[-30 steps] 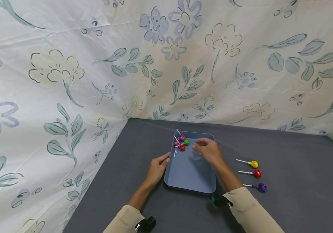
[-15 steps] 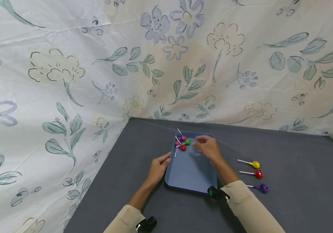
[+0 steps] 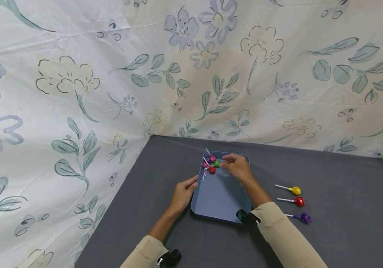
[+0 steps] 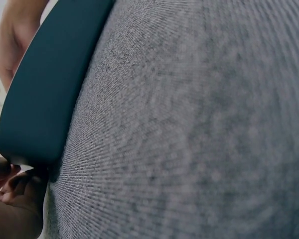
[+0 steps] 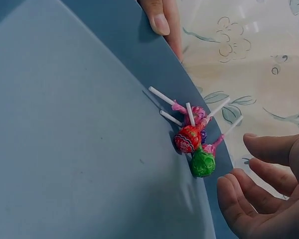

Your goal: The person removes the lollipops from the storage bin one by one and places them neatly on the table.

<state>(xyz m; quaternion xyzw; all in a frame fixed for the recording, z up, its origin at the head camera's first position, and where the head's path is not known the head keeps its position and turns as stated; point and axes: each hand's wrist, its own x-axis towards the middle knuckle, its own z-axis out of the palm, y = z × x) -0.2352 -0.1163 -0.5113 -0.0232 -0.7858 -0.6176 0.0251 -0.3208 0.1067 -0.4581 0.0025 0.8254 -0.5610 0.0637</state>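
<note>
A blue-grey tray (image 3: 223, 197) lies on the dark cloth. My left hand (image 3: 182, 192) grips its left wall, thumb inside and fingers outside, as the right wrist view shows. Toward the tray's far left corner lies a pile of lollipops: a green one (image 5: 204, 163), a red one (image 5: 188, 139), pink ones (image 5: 195, 115) and a purple one mostly hidden. My right hand (image 3: 239, 169) hovers over the tray's far right part, fingers loosely bent and holding nothing. Its fingertips are close beside the green lollipop.
Right of the tray, a yellow lollipop (image 3: 296, 190), a red lollipop (image 3: 299, 201) and a purple lollipop (image 3: 305, 218) lie in a column on the dark cloth (image 3: 348, 208). Floral fabric (image 3: 191, 74) hangs behind and to the left.
My right hand has moved slightly left, closer to the green lollipop, and its forearm has swung left over the tray's near right corner. The left hand keeps its place on the tray.
</note>
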